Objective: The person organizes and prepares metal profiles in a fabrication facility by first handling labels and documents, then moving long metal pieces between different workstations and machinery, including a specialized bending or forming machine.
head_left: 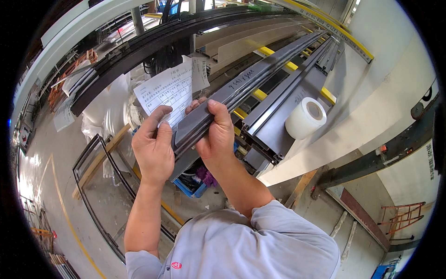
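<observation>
My left hand pinches the lower edge of a white printed form between thumb and fingers. A long dark grey metal profile runs from near my chest to the far right, with handwriting on its upper face. Around its near end, my right hand is closed, thumb on top and fingertips showing on the far side. Behind the form, a second paper slip shows in part. To the right lies another dark profile, and a roll of clear-white film rests on it.
Yellow-edged rack bars lie beneath the profiles. A dark rail crosses behind the form. At lower left, a black frame leans by a wooden strip. A blue crate sits under the profiles; a white panel stands right.
</observation>
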The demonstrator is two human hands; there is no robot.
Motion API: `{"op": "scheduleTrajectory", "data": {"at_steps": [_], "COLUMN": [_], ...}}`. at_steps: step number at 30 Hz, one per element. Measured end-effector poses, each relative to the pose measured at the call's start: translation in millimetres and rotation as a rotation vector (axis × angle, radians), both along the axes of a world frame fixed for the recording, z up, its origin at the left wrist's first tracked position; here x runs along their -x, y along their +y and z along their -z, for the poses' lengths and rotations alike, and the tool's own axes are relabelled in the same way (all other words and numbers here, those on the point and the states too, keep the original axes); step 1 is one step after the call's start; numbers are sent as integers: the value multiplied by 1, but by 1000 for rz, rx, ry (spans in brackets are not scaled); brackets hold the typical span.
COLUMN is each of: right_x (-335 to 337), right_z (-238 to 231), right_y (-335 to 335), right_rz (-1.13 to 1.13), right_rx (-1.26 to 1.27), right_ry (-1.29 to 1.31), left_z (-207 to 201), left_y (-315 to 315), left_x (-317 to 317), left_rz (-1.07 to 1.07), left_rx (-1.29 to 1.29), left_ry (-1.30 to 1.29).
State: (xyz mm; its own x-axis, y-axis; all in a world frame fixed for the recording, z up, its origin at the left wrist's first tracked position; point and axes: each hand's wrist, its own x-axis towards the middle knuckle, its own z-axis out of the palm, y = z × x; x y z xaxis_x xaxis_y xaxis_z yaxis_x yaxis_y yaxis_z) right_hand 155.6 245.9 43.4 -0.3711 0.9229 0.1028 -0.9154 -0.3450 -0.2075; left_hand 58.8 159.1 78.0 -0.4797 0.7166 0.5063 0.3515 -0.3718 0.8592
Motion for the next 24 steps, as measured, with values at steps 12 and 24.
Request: {"op": "scheduleTrajectory", "data": {"at_steps": [12, 24], "right_x": [-7, -22], "right_z": [-7, -7], "right_y": [-1, -31], "right_rz": [72, -32], "right_rx": [25, -130], "right_ry": [-25, -31], "left_z": [-16, -14], "left_y": [0, -9], "left_x": [-10, -13], "left_rz": [-60, 78], "left_rx": [126, -43], "left_ry": [-22, -197]}}
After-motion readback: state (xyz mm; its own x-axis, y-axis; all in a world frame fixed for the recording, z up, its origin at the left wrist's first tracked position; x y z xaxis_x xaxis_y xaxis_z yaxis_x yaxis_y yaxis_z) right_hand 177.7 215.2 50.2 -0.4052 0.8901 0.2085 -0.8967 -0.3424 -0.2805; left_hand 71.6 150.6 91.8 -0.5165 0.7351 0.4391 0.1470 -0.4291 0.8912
